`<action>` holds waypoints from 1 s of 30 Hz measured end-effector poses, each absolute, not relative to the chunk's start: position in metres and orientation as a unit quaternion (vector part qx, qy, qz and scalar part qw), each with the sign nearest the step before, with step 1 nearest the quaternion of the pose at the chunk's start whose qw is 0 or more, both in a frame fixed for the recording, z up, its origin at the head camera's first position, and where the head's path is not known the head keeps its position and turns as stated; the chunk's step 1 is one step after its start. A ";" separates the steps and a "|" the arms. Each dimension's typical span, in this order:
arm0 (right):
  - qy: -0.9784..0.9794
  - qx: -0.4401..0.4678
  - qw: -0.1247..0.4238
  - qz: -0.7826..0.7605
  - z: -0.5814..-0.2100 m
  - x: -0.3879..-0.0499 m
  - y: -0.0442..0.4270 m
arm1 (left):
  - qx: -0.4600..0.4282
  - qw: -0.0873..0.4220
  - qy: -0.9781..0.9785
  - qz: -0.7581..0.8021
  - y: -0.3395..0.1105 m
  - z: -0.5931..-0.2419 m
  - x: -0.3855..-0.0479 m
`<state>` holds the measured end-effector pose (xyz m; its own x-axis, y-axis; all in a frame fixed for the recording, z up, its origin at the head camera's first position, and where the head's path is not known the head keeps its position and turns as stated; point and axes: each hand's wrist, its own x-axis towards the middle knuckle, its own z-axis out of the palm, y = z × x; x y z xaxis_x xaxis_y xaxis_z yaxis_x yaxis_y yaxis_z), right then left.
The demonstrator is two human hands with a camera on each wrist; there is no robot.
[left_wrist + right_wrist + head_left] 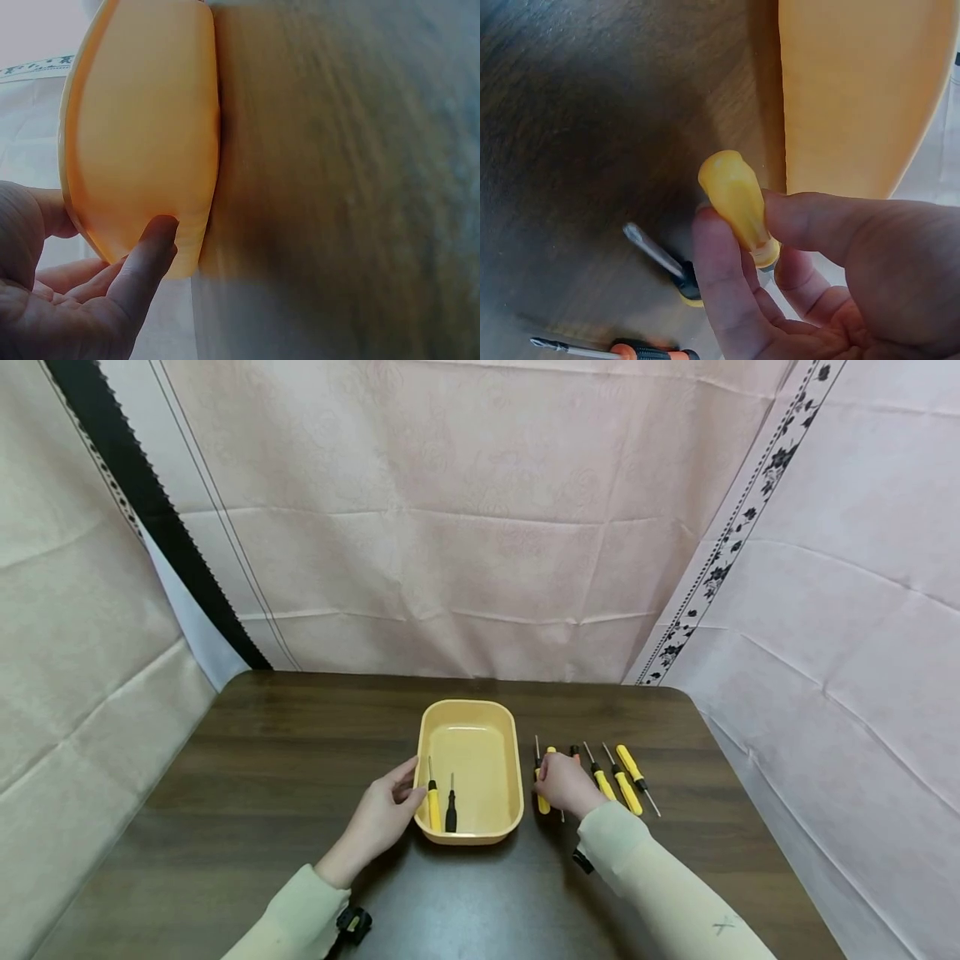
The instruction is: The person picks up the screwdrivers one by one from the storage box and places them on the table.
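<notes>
A pale yellow rectangular tray (468, 839) stands on the table. My left hand (384, 814) holds its left side by the rim, with a digit against the outer wall in the left wrist view. Inside lie a yellow-handled screwdriver (433, 810) and a smaller black-handled one (451, 817). Right of the tray, my right hand (567, 783) pinches a screwdriver by its yellow handle (736, 196) between thumb and fingers. Its shaft is hidden behind the hand in the right wrist view. Beside that hand lies another screwdriver, its metal shaft (652, 250) showing.
Several more screwdrivers lie in a row to the right, among them yellow-handled ones (603, 783) and an orange-and-black one (641, 351). The rightmost screwdriver (630, 764) points the opposite way from its neighbour. Patterned cloth (480, 568) hangs behind the dark wooden table (300, 760).
</notes>
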<state>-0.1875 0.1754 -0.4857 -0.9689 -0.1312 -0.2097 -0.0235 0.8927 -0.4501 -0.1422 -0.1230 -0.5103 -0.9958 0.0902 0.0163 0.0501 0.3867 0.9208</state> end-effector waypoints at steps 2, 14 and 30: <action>0.967 -0.040 0.120 -0.222 -0.486 -0.187 0.174 | 0.042 0.018 0.831 0.555 -0.123 -0.510 -0.142; 0.973 -0.040 0.129 -0.189 -0.489 -0.188 0.167 | 0.041 0.019 0.834 0.550 -0.123 -0.509 -0.141; 0.972 -0.026 0.147 -0.181 -0.489 -0.188 0.168 | 0.031 0.014 0.835 0.549 -0.126 -0.509 -0.139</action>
